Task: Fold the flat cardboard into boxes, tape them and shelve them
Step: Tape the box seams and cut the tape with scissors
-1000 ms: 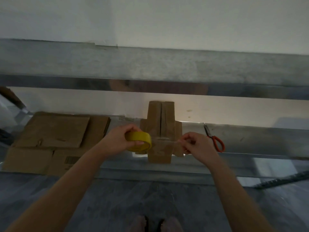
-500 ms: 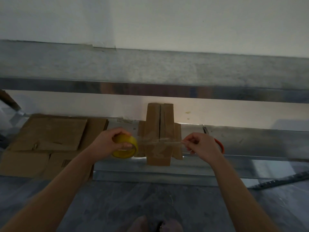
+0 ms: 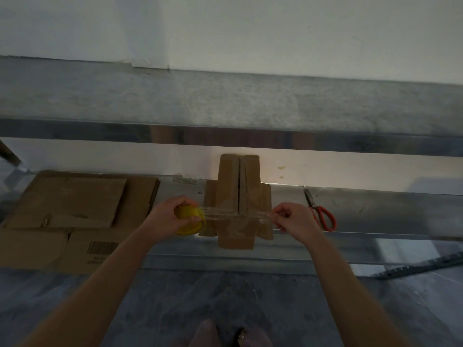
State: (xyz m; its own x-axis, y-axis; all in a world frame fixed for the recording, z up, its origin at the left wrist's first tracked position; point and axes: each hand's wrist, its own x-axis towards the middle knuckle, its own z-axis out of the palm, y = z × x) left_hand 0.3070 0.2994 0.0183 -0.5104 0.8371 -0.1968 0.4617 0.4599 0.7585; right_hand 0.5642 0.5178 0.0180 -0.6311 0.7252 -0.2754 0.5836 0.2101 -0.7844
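Nearest the camera there's grey floor (image 3: pixel 175 304), with both forearms reaching out over it. The left hand (image 3: pixel 162 217) has its fingers curled round a yellow tape roll (image 3: pixel 191 221). The right hand (image 3: pixel 294 219) pinches the loose end between thumb and fingertips. The clear tape strip (image 3: pixel 238 214) is stretched tight between them, running left to right across the near part of the folded cardboard box (image 3: pixel 238 194).

The box sits on the lower metal shelf (image 3: pixel 388 216) with its two top flaps meeting at a centre seam and side flaps sticking out. Left of it is the flat cardboard (image 3: pixel 70 204), stacked, with a barcode on the near piece. Just right of the right hand lie orange-handled scissors (image 3: pixel 323 217). Farther back is the upper shelf (image 3: pixel 225 108), then the white wall (image 3: pixel 250 33).
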